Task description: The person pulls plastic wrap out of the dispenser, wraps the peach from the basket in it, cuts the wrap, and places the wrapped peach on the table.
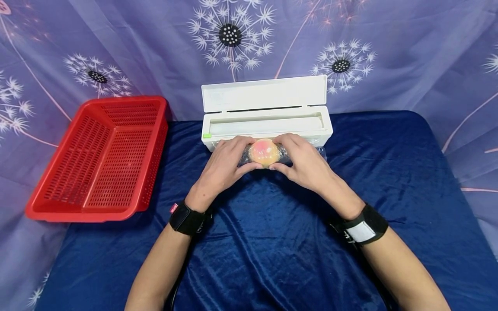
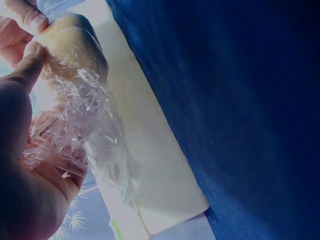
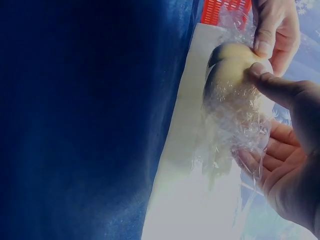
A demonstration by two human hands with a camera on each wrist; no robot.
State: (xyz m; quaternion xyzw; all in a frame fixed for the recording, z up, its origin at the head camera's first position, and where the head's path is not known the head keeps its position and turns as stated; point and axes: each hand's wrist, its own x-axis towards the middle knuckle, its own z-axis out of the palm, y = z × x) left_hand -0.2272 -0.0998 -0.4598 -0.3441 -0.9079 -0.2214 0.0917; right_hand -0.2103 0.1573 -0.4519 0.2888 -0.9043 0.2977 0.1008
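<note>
A round peach-coloured fruit (image 1: 264, 152) sits between both hands on the blue cloth, just in front of a white cling-film dispenser box (image 1: 266, 114) whose lid stands open. Clear plastic film (image 2: 80, 120) is bunched around the fruit (image 2: 70, 42). My left hand (image 1: 227, 162) curls round its left side, thumb below and fingers above. My right hand (image 1: 301, 160) curls round its right side the same way. In the right wrist view the fruit (image 3: 231, 67) shows under crumpled film (image 3: 235, 125), with the thumb pressed on it.
A red plastic basket (image 1: 102, 157) with nothing in it stands at the left, partly over the table's edge. A blue cloth (image 1: 272, 242) covers the table. A purple dandelion-print curtain (image 1: 116, 43) hangs behind.
</note>
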